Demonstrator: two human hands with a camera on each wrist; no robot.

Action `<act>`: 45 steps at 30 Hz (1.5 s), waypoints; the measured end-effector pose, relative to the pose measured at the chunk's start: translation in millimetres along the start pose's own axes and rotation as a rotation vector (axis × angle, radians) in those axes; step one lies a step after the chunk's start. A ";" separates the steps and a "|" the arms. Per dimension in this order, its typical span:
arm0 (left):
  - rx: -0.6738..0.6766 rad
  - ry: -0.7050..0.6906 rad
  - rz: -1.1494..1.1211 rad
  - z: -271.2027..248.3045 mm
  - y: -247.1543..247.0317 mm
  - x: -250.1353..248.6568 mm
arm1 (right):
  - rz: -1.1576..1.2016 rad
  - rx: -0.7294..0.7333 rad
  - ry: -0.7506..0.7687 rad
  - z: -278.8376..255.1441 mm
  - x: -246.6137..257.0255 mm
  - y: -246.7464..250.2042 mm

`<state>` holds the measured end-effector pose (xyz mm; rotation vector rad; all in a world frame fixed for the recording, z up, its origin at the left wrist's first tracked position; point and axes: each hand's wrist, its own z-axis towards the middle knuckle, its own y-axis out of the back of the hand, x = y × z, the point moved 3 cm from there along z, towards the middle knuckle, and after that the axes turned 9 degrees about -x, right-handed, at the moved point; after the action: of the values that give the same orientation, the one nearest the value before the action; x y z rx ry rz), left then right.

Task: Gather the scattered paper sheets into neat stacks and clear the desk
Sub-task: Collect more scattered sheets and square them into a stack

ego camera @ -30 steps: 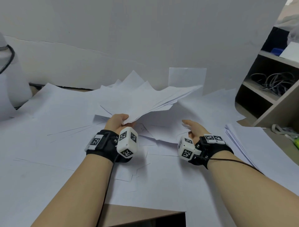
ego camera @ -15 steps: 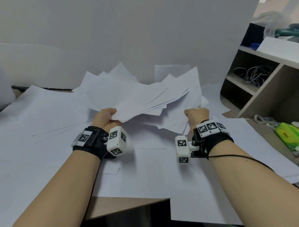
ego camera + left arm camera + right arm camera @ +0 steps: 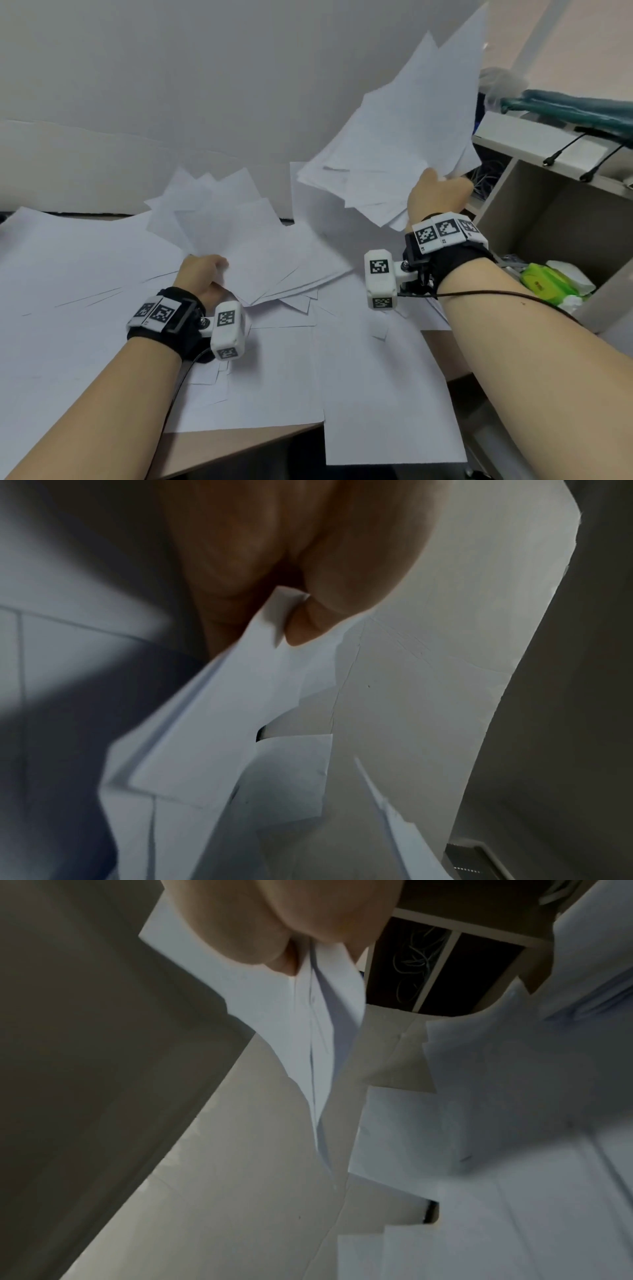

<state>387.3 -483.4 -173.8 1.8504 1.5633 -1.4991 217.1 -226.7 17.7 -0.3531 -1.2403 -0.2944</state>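
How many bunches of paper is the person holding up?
2. One bunch is in the left hand, low over the desk. The other bunch is in the right hand, raised toward the shelf.

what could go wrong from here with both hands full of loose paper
1. The right hand grips a fanned bunch of white paper sheets by one corner, raised off the desk; loose sheets could slip out.
2. The left hand pinches an uneven white paper bundle the same way, so it may splay or crease.
3. Large white sheets overhang the wooden desk edge and might slide off.
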 end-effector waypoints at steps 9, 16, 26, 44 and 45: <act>0.145 0.117 -0.144 4.4 -6.4 8.0 | 0.060 0.216 -0.210 -51.2 -59.7 -31.6; 0.319 0.123 -0.164 -2.4 -16.1 6.7 | -0.075 0.393 -0.495 -96.3 -141.6 -32.5; 0.018 0.076 -0.036 19.8 -6.4 18.0 | -0.138 0.639 -0.666 -106.1 -155.4 -18.1; 0.201 0.064 -0.138 20.9 -8.8 17.7 | -0.363 0.952 -0.688 -87.8 -151.5 -57.6; 0.206 0.073 -0.135 21.5 -9.3 17.8 | -0.375 0.992 -0.675 -95.0 -152.4 -59.5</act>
<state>366.0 -486.4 -193.9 1.9646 1.6508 -1.7278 229.6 -316.2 -148.5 0.7021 -1.9450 0.1681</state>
